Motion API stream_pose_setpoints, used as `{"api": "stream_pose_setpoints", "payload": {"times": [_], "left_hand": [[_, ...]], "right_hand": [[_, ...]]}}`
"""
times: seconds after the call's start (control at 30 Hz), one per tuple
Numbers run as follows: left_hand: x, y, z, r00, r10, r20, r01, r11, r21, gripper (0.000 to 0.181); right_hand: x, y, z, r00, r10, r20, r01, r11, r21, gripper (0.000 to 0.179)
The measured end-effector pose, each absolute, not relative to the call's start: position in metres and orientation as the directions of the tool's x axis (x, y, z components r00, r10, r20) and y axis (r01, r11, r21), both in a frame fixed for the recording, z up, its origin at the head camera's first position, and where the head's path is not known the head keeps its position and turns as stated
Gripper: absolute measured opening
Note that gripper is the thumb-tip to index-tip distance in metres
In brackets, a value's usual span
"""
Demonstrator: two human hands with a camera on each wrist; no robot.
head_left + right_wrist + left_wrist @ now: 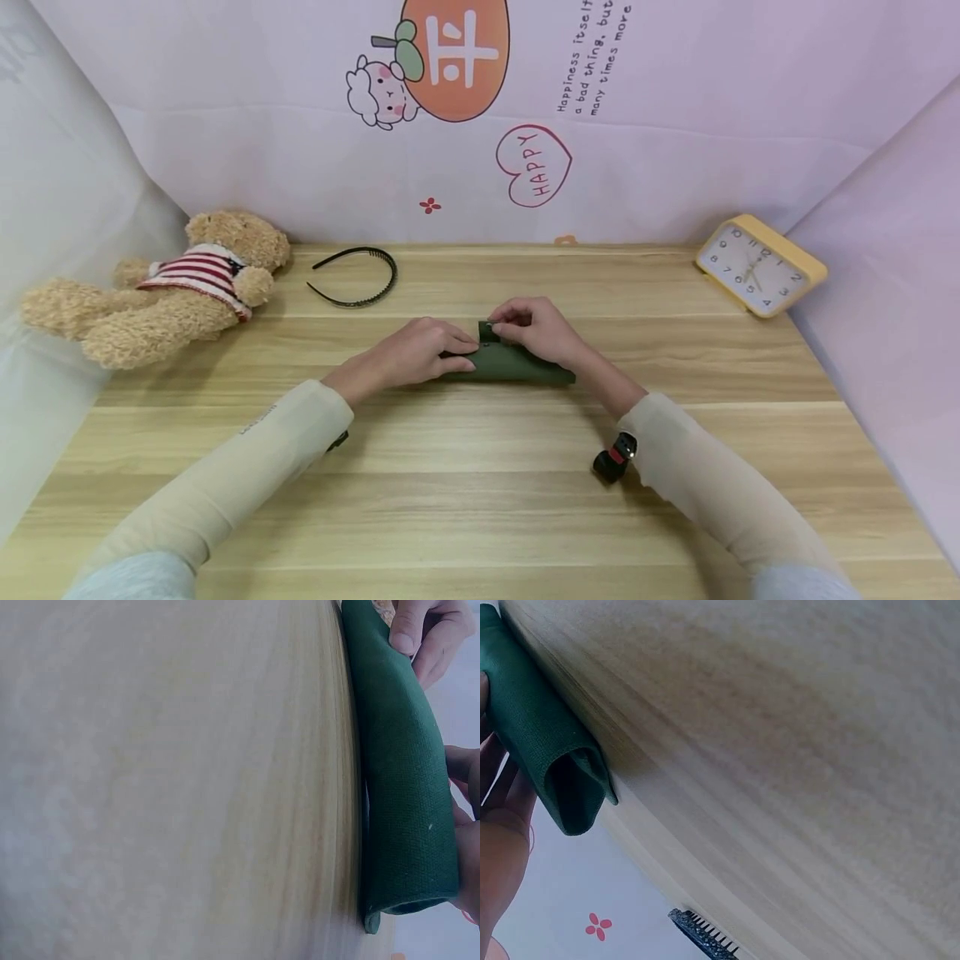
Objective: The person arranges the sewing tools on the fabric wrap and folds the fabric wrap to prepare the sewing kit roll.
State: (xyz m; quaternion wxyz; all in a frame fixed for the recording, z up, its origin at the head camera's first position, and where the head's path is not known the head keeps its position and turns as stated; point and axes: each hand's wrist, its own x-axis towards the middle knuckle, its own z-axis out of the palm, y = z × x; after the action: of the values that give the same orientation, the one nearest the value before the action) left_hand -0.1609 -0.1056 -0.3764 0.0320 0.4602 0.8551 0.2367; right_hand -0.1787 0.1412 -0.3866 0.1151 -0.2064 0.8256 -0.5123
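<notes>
A dark green fabric roll [517, 367] lies crosswise on the table, with a short strap [487, 332] and a metal snap standing up from its far side. My left hand [427, 350] holds the roll near its left part, thumb on the near side and fingers over the top. With thumb and fingertips, my right hand [536, 329] pinches the strap. In the left wrist view the roll's hollow end [574, 787] shows its wrapped layers. The right wrist view shows the roll [405, 780] lengthwise, with the left thumb pressing on its far part.
At the left lies a teddy bear [187, 287] in a striped shirt, with a black toothed headband [390, 271] beside it. A yellow clock [761, 265] stands at the back right. White printed cloth [660, 183] hangs behind the wooden table [480, 500].
</notes>
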Motion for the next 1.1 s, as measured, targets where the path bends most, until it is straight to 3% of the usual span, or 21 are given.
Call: {"api": "stream_pose_setpoints", "payload": {"times": [0.27, 0.73, 1.1], "left_hand": [[-0.162, -0.105, -0.378, -0.587, 0.796, 0.151, 0.756, 0.472, 0.454, 0.033], [-0.162, -0.104, -0.379, -0.610, 0.782, 0.128, 0.727, 0.488, 0.482, 0.033], [-0.160, -0.104, -0.378, -0.624, 0.767, 0.148, 0.716, 0.486, 0.502, 0.028]], "right_hand": [[-0.175, 0.142, -0.386, -0.860, -0.503, 0.081, -0.311, 0.392, -0.866, 0.013], [-0.167, 0.145, -0.383, -0.821, -0.564, 0.087, -0.350, 0.378, -0.857, 0.015], [-0.167, 0.147, -0.388, -0.778, -0.615, 0.131, -0.445, 0.391, -0.806, 0.023]]}}
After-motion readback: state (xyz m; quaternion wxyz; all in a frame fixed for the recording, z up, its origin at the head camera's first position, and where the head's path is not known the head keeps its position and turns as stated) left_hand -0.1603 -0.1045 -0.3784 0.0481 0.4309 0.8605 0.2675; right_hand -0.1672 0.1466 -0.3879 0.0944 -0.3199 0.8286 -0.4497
